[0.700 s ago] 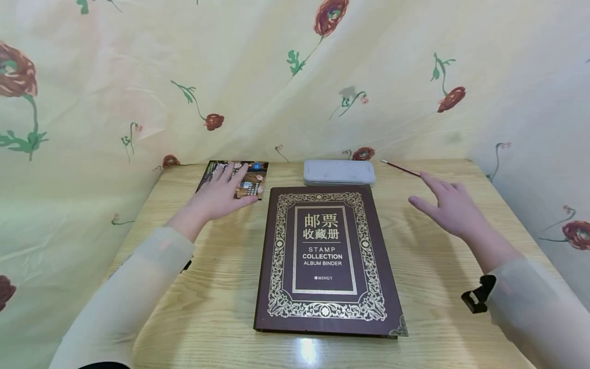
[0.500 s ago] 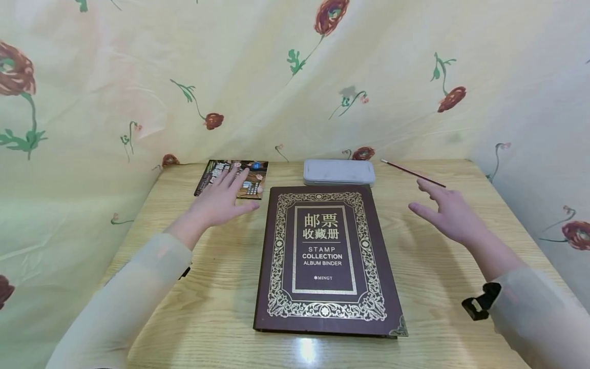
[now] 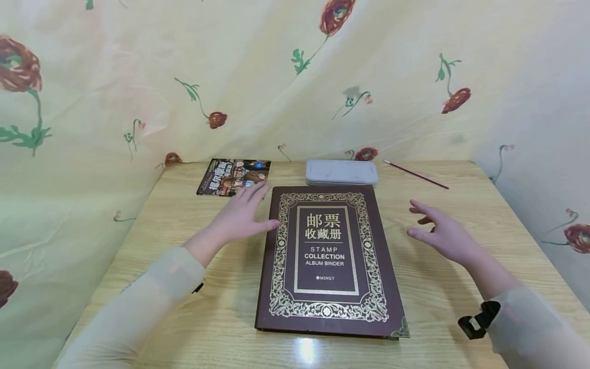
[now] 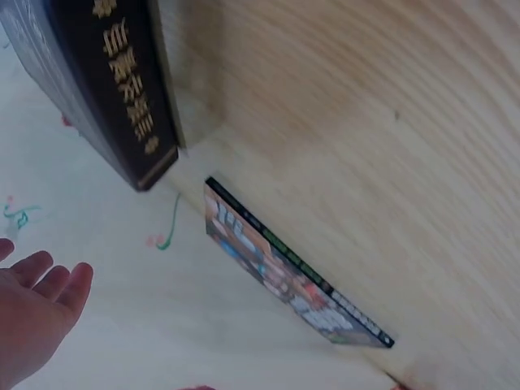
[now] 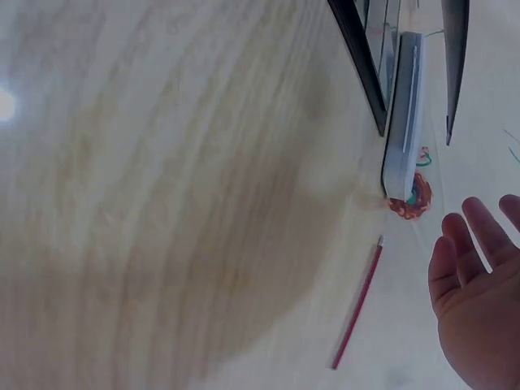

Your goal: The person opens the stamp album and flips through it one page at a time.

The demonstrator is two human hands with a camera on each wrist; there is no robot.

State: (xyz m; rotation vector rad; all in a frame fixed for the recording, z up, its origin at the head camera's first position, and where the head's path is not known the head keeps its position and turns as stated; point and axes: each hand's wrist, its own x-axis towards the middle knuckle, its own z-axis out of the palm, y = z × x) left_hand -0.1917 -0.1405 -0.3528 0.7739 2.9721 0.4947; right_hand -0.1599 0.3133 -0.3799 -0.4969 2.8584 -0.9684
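Observation:
A dark brown stamp album binder point(image 3: 329, 266) with silver ornament lies closed in the middle of the table; its spine shows in the left wrist view. By its upper left edge is my left hand point(image 3: 239, 215), fingers extended and holding nothing, thumb at the cover's edge. Whether the thumb touches the cover I cannot tell. My right hand point(image 3: 442, 234) hovers to the right of the binder, apart from it, its fingers slightly bent and holding nothing. Beyond the left fingers lies a thin illustrated booklet point(image 3: 226, 177). Past the right hand rests a dark red pencil point(image 3: 417, 175).
A pale grey flat case point(image 3: 341, 172) sits at the back, just behind the binder. Flower-patterned cloth point(image 3: 258, 77) rises behind the wooden table point(image 3: 161, 246) and along its sides. Light glares off the wood near the front.
My left hand has moved from over the booklet rightward and nearer, to the binder's left edge. My right hand has drawn back from the pencil, its fingers bending more. Booklet and pencil are more exposed.

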